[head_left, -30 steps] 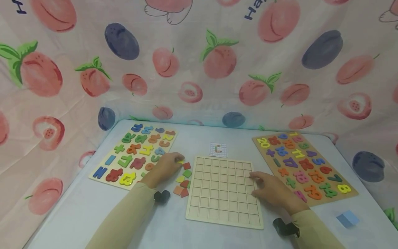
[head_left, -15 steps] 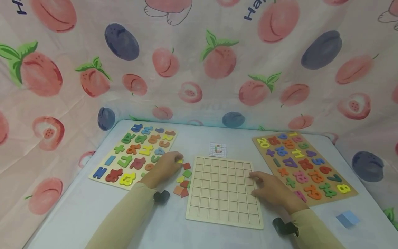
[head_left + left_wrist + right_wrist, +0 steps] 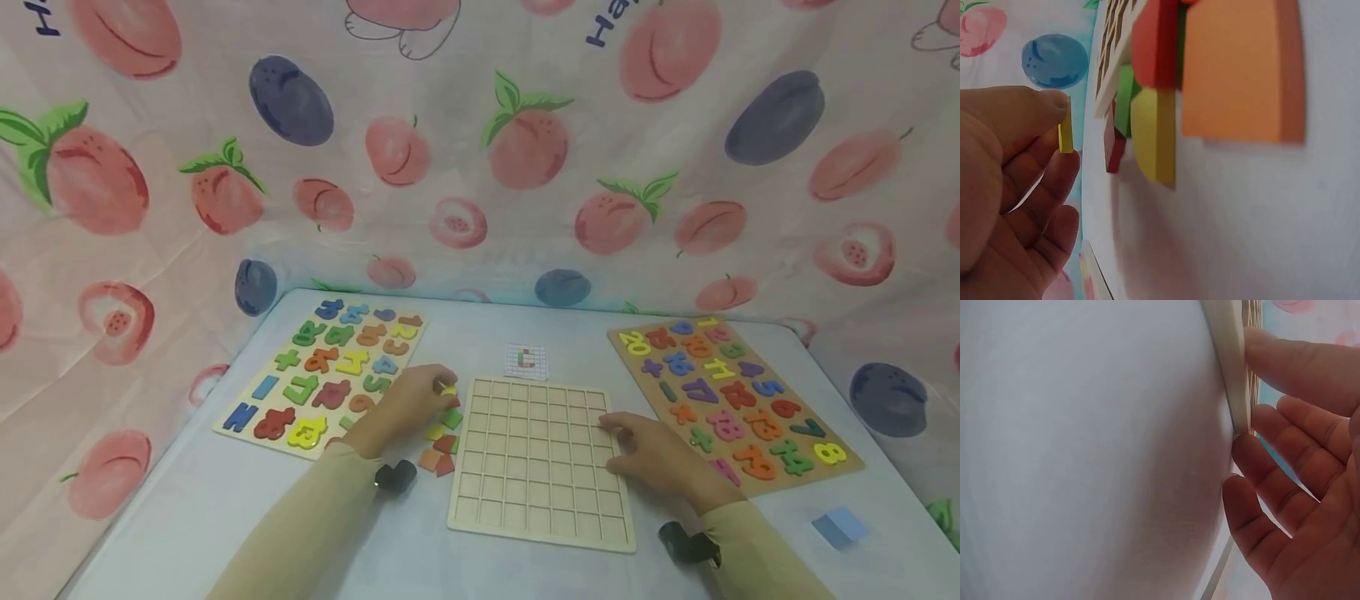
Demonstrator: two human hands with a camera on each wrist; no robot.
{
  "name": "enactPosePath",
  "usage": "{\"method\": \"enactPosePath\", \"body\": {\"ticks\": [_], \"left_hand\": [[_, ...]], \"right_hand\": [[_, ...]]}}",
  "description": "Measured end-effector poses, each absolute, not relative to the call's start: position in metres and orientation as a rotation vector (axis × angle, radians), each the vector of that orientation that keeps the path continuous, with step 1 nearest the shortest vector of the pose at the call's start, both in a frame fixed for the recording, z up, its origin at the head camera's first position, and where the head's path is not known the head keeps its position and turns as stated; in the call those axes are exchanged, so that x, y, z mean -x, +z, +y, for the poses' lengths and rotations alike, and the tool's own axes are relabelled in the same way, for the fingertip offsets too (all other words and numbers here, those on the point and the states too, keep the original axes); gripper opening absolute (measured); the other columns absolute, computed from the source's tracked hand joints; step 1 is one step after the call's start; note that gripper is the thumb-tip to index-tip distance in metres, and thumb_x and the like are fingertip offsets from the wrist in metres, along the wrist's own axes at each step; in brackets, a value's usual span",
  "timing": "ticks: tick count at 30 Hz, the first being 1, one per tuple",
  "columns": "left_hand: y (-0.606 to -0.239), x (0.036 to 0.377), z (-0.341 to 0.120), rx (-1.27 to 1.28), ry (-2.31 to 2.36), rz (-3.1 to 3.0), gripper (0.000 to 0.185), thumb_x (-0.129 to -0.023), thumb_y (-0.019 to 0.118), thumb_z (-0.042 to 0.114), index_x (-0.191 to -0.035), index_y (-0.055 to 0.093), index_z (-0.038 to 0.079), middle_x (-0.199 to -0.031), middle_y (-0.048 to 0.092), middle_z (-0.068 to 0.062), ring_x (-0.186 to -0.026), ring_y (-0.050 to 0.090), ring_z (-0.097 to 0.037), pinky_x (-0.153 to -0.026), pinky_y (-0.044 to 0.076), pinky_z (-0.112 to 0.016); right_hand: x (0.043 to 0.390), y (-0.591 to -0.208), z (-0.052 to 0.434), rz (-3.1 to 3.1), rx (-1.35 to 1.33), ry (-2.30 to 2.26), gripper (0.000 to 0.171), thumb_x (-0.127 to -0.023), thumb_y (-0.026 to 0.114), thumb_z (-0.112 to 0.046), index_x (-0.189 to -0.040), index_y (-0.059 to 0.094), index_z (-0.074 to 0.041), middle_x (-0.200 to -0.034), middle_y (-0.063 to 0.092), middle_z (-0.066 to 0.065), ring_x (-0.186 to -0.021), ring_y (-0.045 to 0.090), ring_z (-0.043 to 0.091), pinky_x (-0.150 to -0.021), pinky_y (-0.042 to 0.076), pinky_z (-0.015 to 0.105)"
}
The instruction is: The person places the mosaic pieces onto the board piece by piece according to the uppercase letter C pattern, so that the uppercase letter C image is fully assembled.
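My left hand (image 3: 412, 398) pinches a small yellow tile (image 3: 1066, 131) between thumb and forefinger, raised above the table. Below it, in the left wrist view, stand loose tiles: an orange tile (image 3: 1235, 69), a red tile (image 3: 1157, 44), a yellow tile (image 3: 1154, 134) and a green tile (image 3: 1125, 97). To their right in the head view lies a wooden grid board (image 3: 540, 458) with bare squares. My right hand (image 3: 656, 454) rests at the board's right edge, thumb and fingertips touching it, fingers loosely bent.
A small card (image 3: 527, 361) with a coloured grid pattern lies behind the board. One number puzzle (image 3: 285, 383) is at the left, partly under my left arm; another number puzzle (image 3: 652, 392) is at the right. A blue block (image 3: 840, 528) sits near the right front.
The left hand has shifted slightly to the right with the yellow tile, now over the red tile nearest the back. The right hand and the board stay where they were.
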State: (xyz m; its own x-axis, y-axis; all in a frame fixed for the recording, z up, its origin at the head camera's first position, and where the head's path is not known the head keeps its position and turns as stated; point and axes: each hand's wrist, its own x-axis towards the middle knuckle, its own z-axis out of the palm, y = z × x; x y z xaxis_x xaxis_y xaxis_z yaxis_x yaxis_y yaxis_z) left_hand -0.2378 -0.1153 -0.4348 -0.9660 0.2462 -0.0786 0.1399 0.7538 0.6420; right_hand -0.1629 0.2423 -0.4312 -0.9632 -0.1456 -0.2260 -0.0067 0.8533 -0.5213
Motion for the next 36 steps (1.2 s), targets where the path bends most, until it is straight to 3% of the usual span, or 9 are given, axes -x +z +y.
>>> {"method": "enactPosePath", "body": {"ticks": [11,24,36], "left_hand": [[-0.425,0.234,-0.095,-0.502,1.023,2.765,0.029,-0.092,0.072,0.017,-0.120,0.068,0.006,-0.107,0.068,-0.004,-0.098,0.062,-0.020,-0.085,0.053,-0.036],[-0.429,0.233,-0.072,-0.482,1.049,2.695,0.030,-0.092,0.071,0.017,-0.121,0.069,0.007,-0.109,0.068,-0.005,-0.100,0.061,-0.021,-0.086,0.053,-0.037],[-0.438,0.239,-0.055,-0.635,0.959,2.738,0.027,-0.091,0.073,0.015,-0.116,0.070,0.006,-0.110,0.070,-0.008,-0.101,0.064,-0.021,-0.088,0.052,-0.036]], "right_hand": [[0.165,-0.432,0.244,2.755,0.110,-0.795,0.060,-0.082,0.080,-0.019,-0.138,0.059,-0.015,-0.143,0.054,0.015,-0.130,0.048,0.040,-0.104,0.037,0.060],[0.164,-0.433,0.247,2.761,0.136,-0.823,0.060,-0.082,0.080,-0.020,-0.137,0.059,-0.014,-0.143,0.053,0.016,-0.131,0.048,0.041,-0.104,0.038,0.060],[0.162,-0.429,0.246,2.753,0.160,-0.829,0.060,-0.081,0.081,-0.020,-0.137,0.059,-0.013,-0.141,0.055,0.017,-0.128,0.050,0.040,-0.102,0.040,0.060]]}}
